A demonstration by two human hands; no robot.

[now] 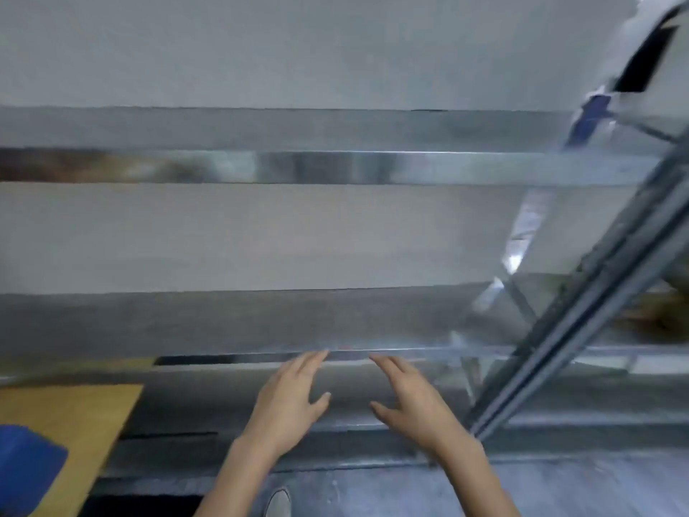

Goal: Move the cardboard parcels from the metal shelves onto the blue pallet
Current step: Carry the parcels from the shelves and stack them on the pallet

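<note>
Both hands are spread wide and hold nothing: the left hand [289, 399] and right hand [410, 395] reach side by side toward the front edge of a lower shelf [261, 326]. The metal tiers directly ahead look bare. A parcel [63, 434] lies low at the left, with a blue pallet corner [26, 468] just beside it. Judging by this, one more pickup is starting; how many parcels remain cannot be told. Blur leaves no writing legible.

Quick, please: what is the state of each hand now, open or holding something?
Left hand: open, fingers spread, holding nothing.
Right hand: open, fingers spread, holding nothing.
</note>
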